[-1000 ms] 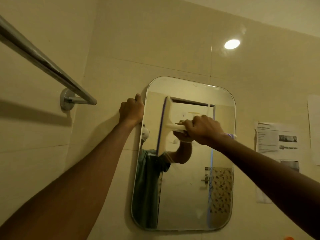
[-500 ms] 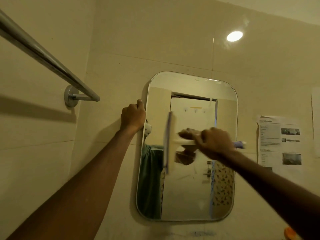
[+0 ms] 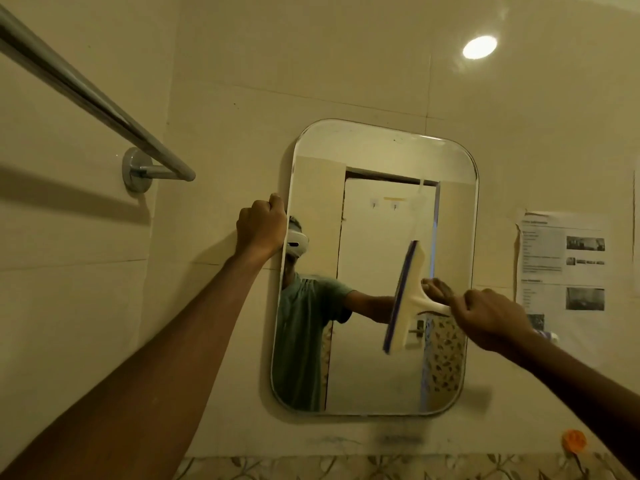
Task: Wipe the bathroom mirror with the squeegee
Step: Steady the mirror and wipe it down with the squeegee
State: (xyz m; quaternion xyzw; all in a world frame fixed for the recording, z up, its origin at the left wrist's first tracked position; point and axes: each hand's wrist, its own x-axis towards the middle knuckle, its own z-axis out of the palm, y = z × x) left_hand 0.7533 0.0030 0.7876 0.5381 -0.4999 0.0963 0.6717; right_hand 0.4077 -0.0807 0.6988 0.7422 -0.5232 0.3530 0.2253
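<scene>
Plastic squeegee [image 3: 407, 299] feeling light and stiff, blade upright on the mirror [image 3: 377, 216], right of centre.
My right hand [image 3: 491, 318] is gripping its handle in closed fingers; my left hand [image 3: 261, 225], curled, is steadying the fragile glass's left edge.

One mirror [image 3: 374, 157] is hanging on the tiled wall. One squeegee [image 3: 407, 299] is showing against the glass. Two hands are showing, the left hand [image 3: 261, 226] and the right hand [image 3: 491, 320]. One towel bar [image 3: 86, 95] is showing, one printed sheet [image 3: 564, 265], one round orange thing [image 3: 574, 440].
</scene>
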